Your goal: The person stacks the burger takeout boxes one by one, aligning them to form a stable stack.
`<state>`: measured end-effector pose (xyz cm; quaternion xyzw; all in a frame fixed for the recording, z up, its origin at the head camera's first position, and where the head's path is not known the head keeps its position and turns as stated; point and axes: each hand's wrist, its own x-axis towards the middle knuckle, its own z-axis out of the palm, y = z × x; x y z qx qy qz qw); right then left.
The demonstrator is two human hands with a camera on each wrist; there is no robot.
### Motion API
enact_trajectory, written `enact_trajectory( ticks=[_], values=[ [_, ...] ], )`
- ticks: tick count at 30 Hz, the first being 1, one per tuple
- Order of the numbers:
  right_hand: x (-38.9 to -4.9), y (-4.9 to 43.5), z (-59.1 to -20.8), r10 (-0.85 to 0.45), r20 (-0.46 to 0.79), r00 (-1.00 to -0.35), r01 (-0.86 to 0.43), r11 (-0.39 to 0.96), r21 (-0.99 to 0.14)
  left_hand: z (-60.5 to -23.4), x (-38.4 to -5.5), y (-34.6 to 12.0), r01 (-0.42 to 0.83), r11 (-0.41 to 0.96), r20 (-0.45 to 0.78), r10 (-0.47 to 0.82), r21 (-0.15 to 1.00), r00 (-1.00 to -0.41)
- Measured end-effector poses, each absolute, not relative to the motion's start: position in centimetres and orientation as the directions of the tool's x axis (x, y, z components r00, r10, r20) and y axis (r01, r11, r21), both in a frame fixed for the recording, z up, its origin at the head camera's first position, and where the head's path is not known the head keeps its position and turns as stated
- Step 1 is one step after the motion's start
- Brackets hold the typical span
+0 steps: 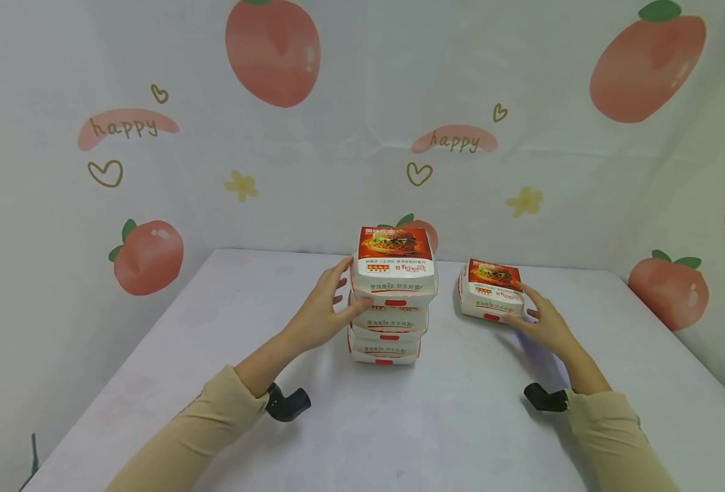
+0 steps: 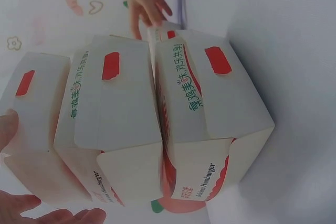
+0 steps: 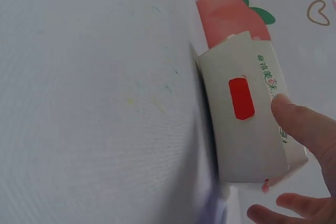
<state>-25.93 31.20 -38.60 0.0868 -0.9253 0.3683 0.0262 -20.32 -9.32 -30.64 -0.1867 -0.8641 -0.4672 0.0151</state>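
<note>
A stack of three burger boxes stands mid-table, white cardboard with red tabs. The top burger box (image 1: 393, 263) has a hamburger picture on its lid; the middle burger box (image 1: 393, 322) and bottom burger box (image 1: 383, 352) lie squarely beneath. My left hand (image 1: 322, 311) is at the stack's left side, thumb at the top box's front and relaxed fingers along its side. To the right, a fourth burger box (image 1: 491, 290) lies flat on the table. My right hand (image 1: 546, 324) is beside its right end, thumb over the front edge, other fingers spread beyond the side.
The white table (image 1: 448, 424) runs back to a hanging cloth (image 1: 350, 157) printed with fruit, hearts and "happy". A black strap end (image 1: 288, 403) sticks out at the left cuff and another black piece (image 1: 545, 398) at the right cuff.
</note>
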Motion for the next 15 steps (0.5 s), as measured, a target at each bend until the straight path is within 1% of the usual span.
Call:
enact_trajectory(
  ticks=[6,15],
  values=[
    [-25.97,30.73,-38.65,-0.124,0.050,-0.991,-0.125,0.731,-0.670,-30.63,-20.29,-9.28,0.339,0.494,0.201,0.312,0.801,-0.929],
    [-25.83,30.38,-38.77,-0.112,0.079,-0.991,-0.136,0.724,-0.676,-30.70,-20.34,-9.25,0.339,0.493,0.203,0.309,0.801,-0.929]
  ],
)
